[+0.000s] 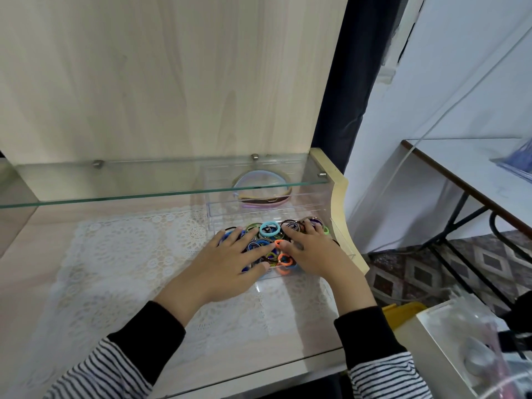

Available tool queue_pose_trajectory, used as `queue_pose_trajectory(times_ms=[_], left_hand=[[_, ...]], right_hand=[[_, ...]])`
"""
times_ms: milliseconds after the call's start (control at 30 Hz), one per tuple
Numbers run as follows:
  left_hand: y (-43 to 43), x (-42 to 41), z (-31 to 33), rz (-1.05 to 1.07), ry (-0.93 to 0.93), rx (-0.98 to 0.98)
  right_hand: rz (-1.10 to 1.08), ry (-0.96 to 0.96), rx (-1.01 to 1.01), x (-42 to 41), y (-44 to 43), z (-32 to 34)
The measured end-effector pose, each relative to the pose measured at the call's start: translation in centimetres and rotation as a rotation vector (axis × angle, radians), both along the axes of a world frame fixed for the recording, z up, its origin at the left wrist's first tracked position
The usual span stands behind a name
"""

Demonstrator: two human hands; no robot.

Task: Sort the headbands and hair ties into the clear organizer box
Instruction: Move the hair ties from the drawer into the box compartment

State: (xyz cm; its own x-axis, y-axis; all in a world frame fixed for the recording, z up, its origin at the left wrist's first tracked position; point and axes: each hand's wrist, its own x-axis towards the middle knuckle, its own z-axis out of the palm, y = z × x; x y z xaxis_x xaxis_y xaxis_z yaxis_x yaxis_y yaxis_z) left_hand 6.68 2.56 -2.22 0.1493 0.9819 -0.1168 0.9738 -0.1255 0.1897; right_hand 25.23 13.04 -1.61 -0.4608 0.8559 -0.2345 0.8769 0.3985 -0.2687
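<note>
Crowding the organizer box (pixel 230 216): hair ties (pixel 269 229), headbands (pixel 260 182).

One head-worn camera looks forward and down (wide-angle, so straight edges bow) at the desk (pixel 31 254) from close range, with the glass shelf (pixel 115 182) across mid-frame.

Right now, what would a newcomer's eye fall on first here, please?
The heap of bright hair ties in the near compartment of the clear organizer box, under the left hand and right hand. Behind it, headbands lie in the far compartment, seen through the glass shelf.
</note>
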Motion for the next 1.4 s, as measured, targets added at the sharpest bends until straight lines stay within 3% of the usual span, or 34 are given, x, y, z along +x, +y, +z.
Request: queue_pose_trajectory(times_ms=[333,467,767,967,1167,1400], left_hand=[[-1.4,-0.6,-0.9,0.178,-0.118,0.163],[-2.4,-0.7,-1.6,0.237,-0.143,0.229],[-4.6,-0.6,-2.3,0.347,-0.219,0.221],[-5.8,-0.4,-2.3,0.382,-0.219,0.159],[-6.7,-0.2,-2.1,0.446,-0.244,0.137],[-6.7,0.0,-1.5,0.482,-0.319,0.167]], right_hand=[[-0.162,0.474,0.448,1.1,-1.6,-1.5],[-0.277,0.552,0.663,1.9,-2.9,-2.4],[-0.373,0.532,0.521,3.6,-4.1,-3.3],[-0.435,0.753,0.415,4.3,-5.0,-2.7],[-0.360,0.710,0.249,5.5,-5.0,-2.3],[-0.298,0.623,0.311,5.3,-4.9,-2.0]])
